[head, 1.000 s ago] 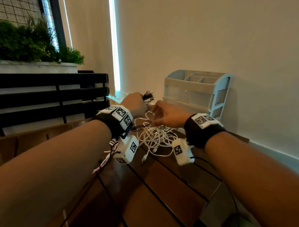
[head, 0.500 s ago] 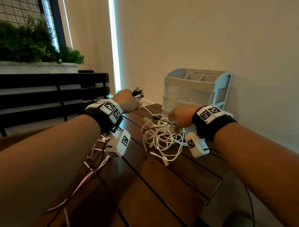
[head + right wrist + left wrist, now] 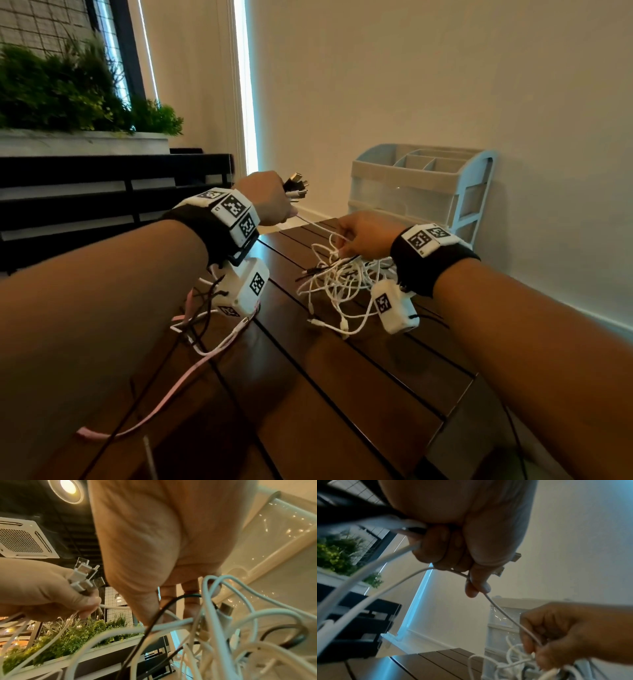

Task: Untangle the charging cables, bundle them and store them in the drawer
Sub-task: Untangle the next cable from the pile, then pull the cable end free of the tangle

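A tangle of white and black charging cables [image 3: 337, 282] lies on the dark slatted table [image 3: 342, 394], near the pale blue drawer organizer [image 3: 421, 192] at the wall. My left hand [image 3: 270, 200] is raised and grips a bunch of USB plug ends [image 3: 296, 186] [image 3: 84, 577], with cable tails hanging below the wrist. One white cable [image 3: 503, 614] runs taut from it to my right hand [image 3: 363, 236], which pinches strands of the tangle [image 3: 205, 622] and lifts them a little off the table.
A pink cable [image 3: 161, 401] trails over the table's left part. A black slatted bench [image 3: 102, 192] with a planter [image 3: 82, 99] stands at the left. The wall is close behind the organizer, and the table's near right corner [image 3: 455, 421] drops off.
My left hand has moved up and to the left with the plug ends, drawing a white cable taut. My right hand has shifted right and down onto the tangle.
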A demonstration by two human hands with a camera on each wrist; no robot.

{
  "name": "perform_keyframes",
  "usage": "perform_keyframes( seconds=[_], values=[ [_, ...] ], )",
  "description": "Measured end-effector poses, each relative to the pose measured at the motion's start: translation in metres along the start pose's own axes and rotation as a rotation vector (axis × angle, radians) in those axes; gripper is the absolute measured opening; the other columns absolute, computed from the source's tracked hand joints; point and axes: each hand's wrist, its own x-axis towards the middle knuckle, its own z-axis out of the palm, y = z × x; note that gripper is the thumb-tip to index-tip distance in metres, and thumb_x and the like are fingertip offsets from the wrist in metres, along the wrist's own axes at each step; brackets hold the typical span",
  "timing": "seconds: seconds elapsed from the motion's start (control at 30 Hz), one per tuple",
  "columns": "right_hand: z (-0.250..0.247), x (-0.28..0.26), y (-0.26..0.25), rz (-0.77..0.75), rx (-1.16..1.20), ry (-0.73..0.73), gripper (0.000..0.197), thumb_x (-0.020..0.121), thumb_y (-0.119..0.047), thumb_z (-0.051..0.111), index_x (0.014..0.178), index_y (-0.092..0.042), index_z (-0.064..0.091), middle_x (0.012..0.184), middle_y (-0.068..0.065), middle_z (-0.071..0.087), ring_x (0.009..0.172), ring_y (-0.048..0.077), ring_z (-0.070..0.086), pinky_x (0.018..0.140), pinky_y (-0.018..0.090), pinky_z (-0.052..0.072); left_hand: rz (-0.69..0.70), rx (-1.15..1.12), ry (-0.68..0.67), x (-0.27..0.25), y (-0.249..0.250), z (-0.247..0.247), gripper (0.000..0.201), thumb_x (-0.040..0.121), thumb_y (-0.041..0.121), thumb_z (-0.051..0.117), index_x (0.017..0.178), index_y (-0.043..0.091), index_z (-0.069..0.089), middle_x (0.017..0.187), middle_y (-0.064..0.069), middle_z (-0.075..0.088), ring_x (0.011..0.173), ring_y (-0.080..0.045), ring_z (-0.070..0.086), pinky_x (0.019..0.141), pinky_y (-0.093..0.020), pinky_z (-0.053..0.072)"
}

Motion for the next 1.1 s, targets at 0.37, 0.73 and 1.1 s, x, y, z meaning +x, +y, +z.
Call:
perform_keyframes(
  seconds=[0.37, 0.73, 1.1],
  values=[
    [0.001, 0.005, -0.010, -0.028, -0.133, 0.201, 0.018, 0.088, -0.016, 0.061, 0.101, -0.004, 0.065, 0.099, 0.017, 0.066, 0.092, 0.034, 0.061, 0.068, 0.029, 0.037, 0.101, -0.139, -0.103, -0.004, 0.031, 0.043, 0.014, 0.087, 0.018, 0.064, 0.098, 0.008, 0.064, 0.079, -0.004, 0.059, 0.074, -0.021, 0.057, 0.063, -0.028, 0.043],
    [0.031, -0.012, 0.027, 0.030, -0.144, -0.317, 0.011, 0.092, -0.025, 0.058, 0.082, -0.022, 0.057, 0.082, -0.004, 0.056, 0.078, 0.015, 0.051, 0.066, 0.023, 0.038, -0.050, -0.332, -0.056, -0.002, 0.016, 0.037, 0.029, 0.081, 0.023, 0.073, 0.101, 0.005, 0.061, 0.092, -0.008, 0.062, 0.081, -0.023, 0.058, 0.060, -0.027, 0.042],
    [-0.001, -0.005, 0.015, 0.032, 0.455, 0.043, 0.032, 0.084, -0.017, 0.066, 0.116, -0.022, 0.060, 0.104, -0.003, 0.067, 0.095, 0.015, 0.063, 0.083, 0.028, 0.050, 0.027, -0.389, 0.042, 0.006, 0.022, -0.007, 0.022, 0.082, 0.027, 0.072, 0.089, 0.009, 0.061, 0.079, -0.004, 0.059, 0.070, -0.019, 0.055, 0.057, -0.026, 0.038]
  ],
)
